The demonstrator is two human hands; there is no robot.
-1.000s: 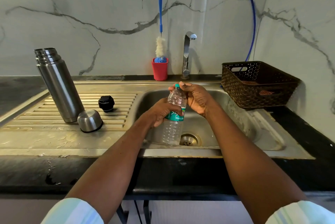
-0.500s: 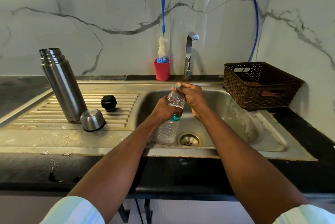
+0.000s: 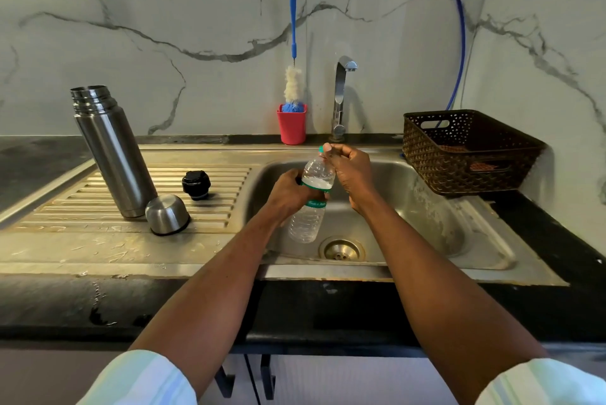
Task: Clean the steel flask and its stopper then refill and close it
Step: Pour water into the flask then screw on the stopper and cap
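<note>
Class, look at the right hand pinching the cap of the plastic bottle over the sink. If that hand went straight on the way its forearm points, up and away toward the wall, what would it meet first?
Probably the tap, whose base stands just behind the right hand; depth is unclear.

Two bare forearms reach out of pale, faintly striped sleeves (image 3: 141,378) pushed up near the elbows.

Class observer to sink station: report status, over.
Left hand grips water bottle over sink; right hand pinches its cap. Steel flask open, stopper beside it. Nothing obstructing.
</note>
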